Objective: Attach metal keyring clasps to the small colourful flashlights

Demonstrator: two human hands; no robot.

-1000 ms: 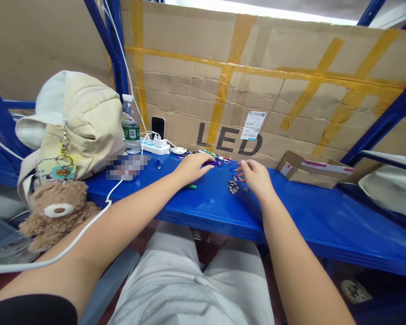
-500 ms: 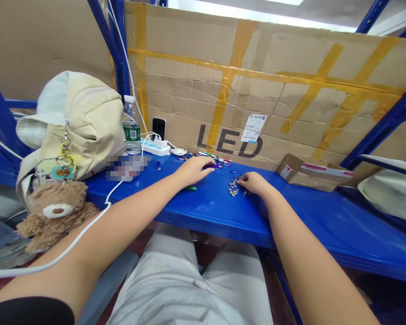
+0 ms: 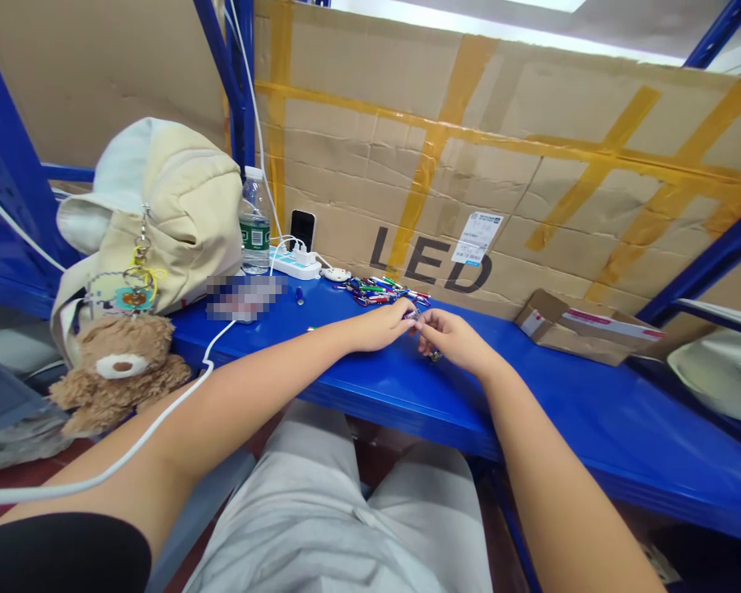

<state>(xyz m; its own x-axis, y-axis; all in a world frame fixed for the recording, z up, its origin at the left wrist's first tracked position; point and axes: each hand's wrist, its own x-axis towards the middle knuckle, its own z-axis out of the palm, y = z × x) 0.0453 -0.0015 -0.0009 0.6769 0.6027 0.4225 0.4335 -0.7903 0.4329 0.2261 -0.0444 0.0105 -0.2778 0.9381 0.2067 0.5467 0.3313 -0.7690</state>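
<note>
In front of me my left hand is closed, fingertips pinched on a small purple metal piece that shows only in part. Touching those fingertips, my right hand is closed too; what it pinches is too small to make out. Some small metal parts peek out just below the right fingers, mostly covered. Behind the hands lies a pile of small shiny coloured metal pieces. A short blue tube stands left of the pile. Part of a green piece shows beside my left forearm.
The blue table runs beneath my arms. At the left are a cream backpack with a teddy bear, a water bottle and a white power strip. An open cardboard box sits right; a white cable crosses my left arm.
My left hand has moved toward my right hand with the purple piece, and their fingertips now meet. The small round metal discs seen earlier are now hidden by the hands. The view has shifted slightly.
</note>
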